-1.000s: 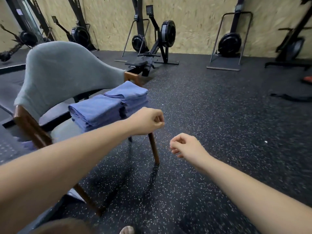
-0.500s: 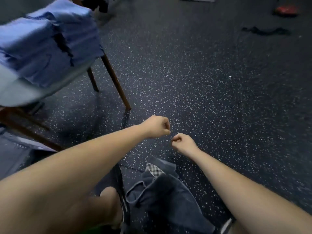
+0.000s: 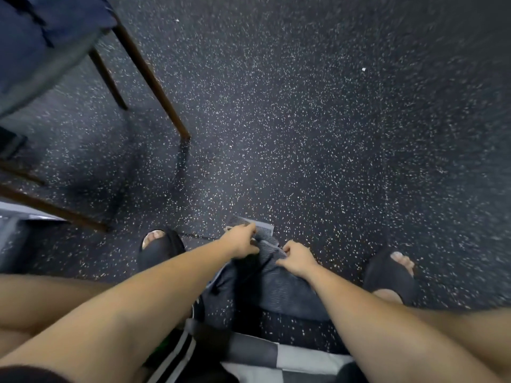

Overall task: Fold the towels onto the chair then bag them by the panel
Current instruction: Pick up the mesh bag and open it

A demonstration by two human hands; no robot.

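Fingers [image 3: 250,233] of my left hand [image 3: 240,241] and right hand [image 3: 297,258], empty fists a second ago, now grip the bag [image 3: 279,286] on the floor [image 3: 304,134]. Towels [image 3: 47,29] lie on the chair [image 3: 149,76], so I judge bagging begins.

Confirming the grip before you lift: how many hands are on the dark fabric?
2. The left hand pinches the dark fabric near its far edge; the right hand grips it close beside. Both are in full view.
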